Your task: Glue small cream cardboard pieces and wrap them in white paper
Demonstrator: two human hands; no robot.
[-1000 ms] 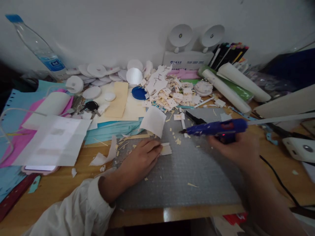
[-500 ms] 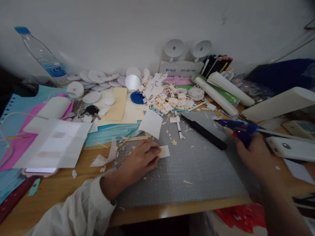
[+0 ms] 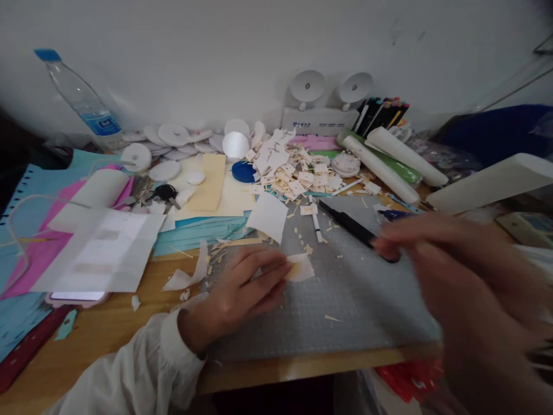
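My left hand (image 3: 248, 288) is closed in a pinch on a small white piece of paper (image 3: 304, 268) with a yellowish patch, low over the grey cutting mat (image 3: 345, 323). Smeared by motion, my right hand (image 3: 466, 271) hangs over the mat's right side, its fingertips at the rear end of a black cutter-like tool (image 3: 348, 223). I cannot tell whether they touch it. Behind that hand, the nozzle end of a blue glue gun (image 3: 392, 215) shows; the rest is hidden. A white sheet (image 3: 268, 216) and a white pen (image 3: 317, 226) lie beyond my left hand.
Many small cream card pieces (image 3: 298, 178) are heaped at the back, beside white discs (image 3: 173, 135). A water bottle (image 3: 88, 104) stands back left. Paper rolls (image 3: 404, 155) lie back right. Keys (image 3: 164, 193) and a paper-covered phone (image 3: 82, 297) are on the left.
My right hand has let go of the blue glue gun and moved left to the black tool's rear end. The small paper piece in my left hand has shifted slightly right.
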